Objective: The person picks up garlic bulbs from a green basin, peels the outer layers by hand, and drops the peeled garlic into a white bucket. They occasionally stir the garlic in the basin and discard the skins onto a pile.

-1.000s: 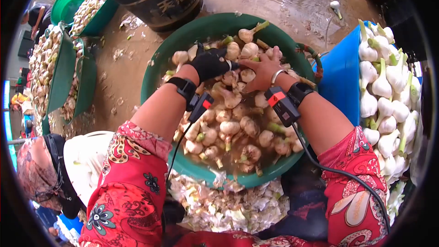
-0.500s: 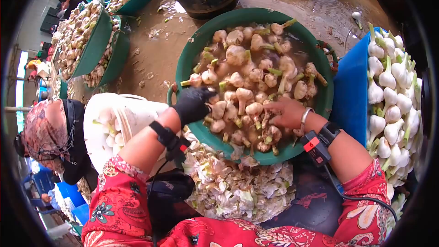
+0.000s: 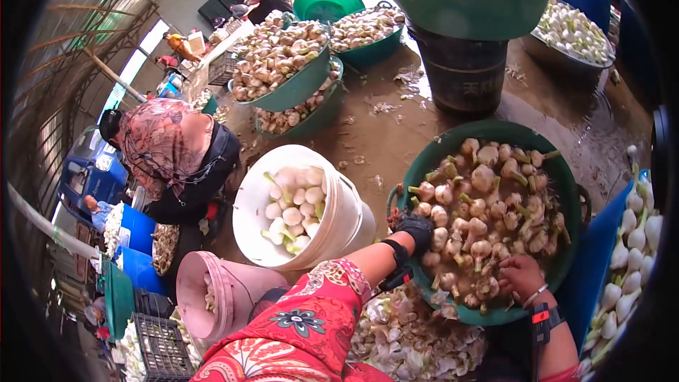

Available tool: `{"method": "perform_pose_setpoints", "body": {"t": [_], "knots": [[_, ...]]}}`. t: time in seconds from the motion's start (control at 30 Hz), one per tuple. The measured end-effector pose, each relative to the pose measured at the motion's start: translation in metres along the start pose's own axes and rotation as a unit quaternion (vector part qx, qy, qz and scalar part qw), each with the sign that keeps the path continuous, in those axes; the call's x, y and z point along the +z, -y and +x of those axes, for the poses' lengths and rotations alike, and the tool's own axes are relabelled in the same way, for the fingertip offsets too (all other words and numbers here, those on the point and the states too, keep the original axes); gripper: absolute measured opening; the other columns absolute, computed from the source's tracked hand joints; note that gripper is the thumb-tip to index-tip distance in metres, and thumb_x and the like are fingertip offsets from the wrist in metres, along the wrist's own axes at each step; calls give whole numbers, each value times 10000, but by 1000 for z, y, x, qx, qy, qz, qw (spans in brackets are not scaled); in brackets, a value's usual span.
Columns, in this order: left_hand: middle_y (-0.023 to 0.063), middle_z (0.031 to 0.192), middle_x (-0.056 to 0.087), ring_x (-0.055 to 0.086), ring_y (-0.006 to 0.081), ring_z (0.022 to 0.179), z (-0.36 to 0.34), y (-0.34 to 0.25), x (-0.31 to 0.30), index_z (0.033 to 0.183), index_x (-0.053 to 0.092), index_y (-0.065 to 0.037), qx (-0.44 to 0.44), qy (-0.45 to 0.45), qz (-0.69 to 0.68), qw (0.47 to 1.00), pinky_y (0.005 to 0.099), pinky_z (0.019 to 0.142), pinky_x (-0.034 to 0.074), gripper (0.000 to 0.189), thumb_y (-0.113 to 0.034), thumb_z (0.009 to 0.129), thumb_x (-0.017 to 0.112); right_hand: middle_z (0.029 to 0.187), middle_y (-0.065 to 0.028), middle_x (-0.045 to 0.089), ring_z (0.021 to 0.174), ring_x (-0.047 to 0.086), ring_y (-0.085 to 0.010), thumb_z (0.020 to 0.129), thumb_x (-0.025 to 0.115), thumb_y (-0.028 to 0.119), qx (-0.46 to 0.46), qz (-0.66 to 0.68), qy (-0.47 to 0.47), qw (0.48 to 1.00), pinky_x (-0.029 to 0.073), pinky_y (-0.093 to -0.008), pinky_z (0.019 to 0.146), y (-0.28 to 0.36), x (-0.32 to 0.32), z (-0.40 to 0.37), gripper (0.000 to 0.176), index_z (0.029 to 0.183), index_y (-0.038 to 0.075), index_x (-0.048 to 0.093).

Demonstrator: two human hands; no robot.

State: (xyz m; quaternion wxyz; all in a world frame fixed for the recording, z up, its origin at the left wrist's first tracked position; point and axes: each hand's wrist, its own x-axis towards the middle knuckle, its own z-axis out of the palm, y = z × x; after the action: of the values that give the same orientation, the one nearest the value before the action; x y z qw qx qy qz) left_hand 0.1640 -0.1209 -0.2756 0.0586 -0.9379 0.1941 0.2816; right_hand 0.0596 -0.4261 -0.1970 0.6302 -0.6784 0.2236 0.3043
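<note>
A round green tub (image 3: 408, 191) holds muddy water and many unpeeled garlic bulbs (image 3: 484, 178) with stems. My left hand (image 3: 415, 233), in a black glove, is at the tub's left rim beside the bulbs; its fingers are too dark and small to make out. At the lower right inside the tub, my bare right hand (image 3: 522, 277) rests among the bulbs, and its fingertips are partly hidden against them. A white bucket (image 3: 344, 205) with peeled garlic (image 3: 293, 205) stands left of the tub. Loose garlic skins (image 3: 417, 336) lie below it.
A pink bucket (image 3: 237, 290) stands at lower left, and a blue container (image 3: 601, 255) of white garlic at right. Behind the tub is a black barrel (image 3: 460, 71) under a green basin (image 3: 474, 0). A co-worker (image 3: 170, 141) bends at left; more garlic tubs (image 3: 304, 88) stand behind.
The view has swung left and up, so the tub sits further right and lower. The pink bucket and the basin on the barrel have come into view. Both hands remain at the tub.
</note>
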Motion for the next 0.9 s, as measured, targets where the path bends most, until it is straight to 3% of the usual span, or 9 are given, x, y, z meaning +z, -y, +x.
{"method": "perform_pose_setpoints", "body": {"t": [0.07, 0.2, 0.3, 0.47, 0.6, 0.67, 0.77, 0.83, 0.9], "knots": [[119, 1053, 662, 629, 299, 994, -18, -10, -17, 977, 698, -127, -24, -55, -10, 998, 460, 857, 476, 380, -200, 605, 721, 783, -62, 603, 591, 603, -140, 787, 588, 40, 1, 9, 3, 1000, 447, -239, 455, 3, 4, -3, 194, 978, 5, 587], [116, 1003, 674, 643, 292, 957, -20, -11, -16, 949, 699, -123, 11, 10, -1, 1000, 427, 807, 503, 349, -213, 612, 721, 787, -54, 608, 612, 621, -144, 795, 582, 44, -3, 27, 26, 999, 463, -234, 477, 5, 9, -5, 203, 994, 5, 588], [140, 983, 670, 641, 311, 941, -45, -15, -40, 935, 691, -103, 32, 16, -108, 993, 412, 776, 517, 322, -229, 639, 689, 792, -54, 613, 616, 626, -143, 804, 579, 47, -8, 42, 36, 998, 471, -231, 485, 12, 15, -13, 203, 1003, 5, 588], [151, 931, 674, 646, 327, 900, -63, -10, -40, 865, 701, -74, -16, -56, -221, 974, 419, 794, 512, 244, -214, 675, 637, 792, -68, 617, 608, 629, -145, 815, 577, 42, -25, 49, 47, 997, 473, -229, 481, 31, 32, -35, 190, 1001, 0, 587], [158, 868, 672, 650, 323, 841, -74, 2, -54, 831, 700, -72, 74, -124, -157, 977, 421, 752, 512, 199, -154, 692, 583, 816, -67, 614, 587, 597, -144, 807, 584, 31, -51, 62, 74, 994, 479, -238, 494, 50, 47, -62, 262, 1066, -2, 560], [160, 831, 667, 649, 320, 809, -101, 1, -84, 821, 700, -84, 89, -185, -285, 936, 417, 732, 505, 188, -160, 694, 583, 865, -68, 615, 617, 592, -139, 796, 594, 23, -56, 62, 94, 992, 484, -239, 512, 62, 56, -80, 336, 1126, 5, 538], [140, 804, 672, 648, 269, 750, -166, -12, -133, 845, 693, -54, 141, -205, -450, 858, 375, 699, 498, 192, -186, 721, 627, 1114, -74, 551, 835, 581, -123, 724, 644, -41, -147, 72, 52, 985, 498, -236, 607, 96, 89, -132, 671, 1333, 76, 388], [119, 778, 674, 646, 231, 722, -211, -21, -154, 873, 687, -37, 160, -203, -501, 826, 349, 674, 499, 199, -185, 751, 634, 1096, -74, 565, 842, 592, -127, 719, 648, -52, -197, 102, 108, 969, 509, -241, 637, 105, 104, -151, 654, 1316, 67, 410], [40, 785, 642, 602, 132, 705, -245, -24, -162, 982, 659, -24, 218, -21, -728, 649, 272, 636, 481, 237, -198, 825, 630, 1042, -77, 606, 879, 620, -141, 694, 676, -79, -244, 148, 177, 942, 534, -257, 737, 106, 114, -162, 603, 1253, 27, 476]]}}
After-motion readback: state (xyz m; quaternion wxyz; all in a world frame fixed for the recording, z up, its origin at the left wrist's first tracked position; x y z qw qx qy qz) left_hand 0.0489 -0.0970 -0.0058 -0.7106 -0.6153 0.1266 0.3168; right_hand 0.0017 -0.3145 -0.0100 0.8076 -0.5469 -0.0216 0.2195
